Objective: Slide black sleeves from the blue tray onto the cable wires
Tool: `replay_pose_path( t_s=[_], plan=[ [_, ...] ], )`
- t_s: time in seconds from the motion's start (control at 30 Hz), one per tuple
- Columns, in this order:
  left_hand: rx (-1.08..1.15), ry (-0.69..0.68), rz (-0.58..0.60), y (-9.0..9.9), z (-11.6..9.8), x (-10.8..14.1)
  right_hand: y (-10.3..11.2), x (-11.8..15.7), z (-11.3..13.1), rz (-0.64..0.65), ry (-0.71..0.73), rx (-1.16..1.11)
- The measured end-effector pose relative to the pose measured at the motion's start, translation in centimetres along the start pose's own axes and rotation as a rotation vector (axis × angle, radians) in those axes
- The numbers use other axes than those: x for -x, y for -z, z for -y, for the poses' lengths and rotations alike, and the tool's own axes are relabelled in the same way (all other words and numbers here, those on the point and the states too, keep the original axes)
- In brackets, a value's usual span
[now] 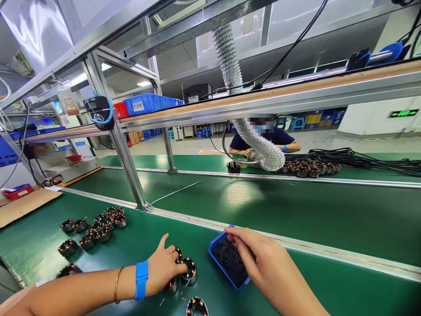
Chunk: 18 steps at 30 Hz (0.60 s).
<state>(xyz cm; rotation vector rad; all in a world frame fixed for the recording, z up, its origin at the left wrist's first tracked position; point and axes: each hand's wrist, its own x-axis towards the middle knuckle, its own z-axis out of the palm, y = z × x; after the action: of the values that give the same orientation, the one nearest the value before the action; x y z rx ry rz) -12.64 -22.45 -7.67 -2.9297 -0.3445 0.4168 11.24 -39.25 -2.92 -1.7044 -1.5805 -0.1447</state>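
Note:
My left hand (166, 268), with a blue wristband, reaches over a small cluster of copper-wound motor stators. Its fingers are curled and closed on a stator (190, 271) at the cluster's right side; other stators lie partly hidden beneath the hand. Over a blue bin (213, 263) is my right hand (259, 252), thumb and fingers drawn together in a pinch. Whatever sits between those fingertips, if anything, is too small to make out. Short thin black pieces (226, 254), like cut tubing, fill the bin. Closer to me stands another stator (197, 307), cut off by the frame's bottom edge.
More stators (103, 228) stand grouped on the green bench to the left. A metal post (115, 131) rises from the bench rail. Across the bench sits a person (283, 138) beside a flexible duct (263, 151), stators and black cables (358, 160). A shelf (296, 94) crosses above.

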Motion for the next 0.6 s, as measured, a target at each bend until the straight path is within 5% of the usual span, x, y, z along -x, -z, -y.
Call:
replay_pose_path(
  t_s=[0.2, 0.33, 0.5, 0.6],
  plan=[
    [0.183, 0.009, -0.034, 0.4, 2.0, -0.3, 0.1, -0.1, -0.2, 0.021, -0.011, 0.060],
    [0.249, 0.241, 0.053, 3.2, 9.1, -4.3, 0.7, 0.0, -1.1, -0.004, -0.011, 0.101],
    [0.169, 0.561, -0.017, 6.3, 19.6, -12.4, 1.5, 0.0, -2.2, -0.077, 0.088, 0.243],
    [0.156, 0.683, -0.009, 7.0, 22.9, -15.5, 1.4, -0.4, -2.7, -0.113, 0.135, 0.295]
  ],
)
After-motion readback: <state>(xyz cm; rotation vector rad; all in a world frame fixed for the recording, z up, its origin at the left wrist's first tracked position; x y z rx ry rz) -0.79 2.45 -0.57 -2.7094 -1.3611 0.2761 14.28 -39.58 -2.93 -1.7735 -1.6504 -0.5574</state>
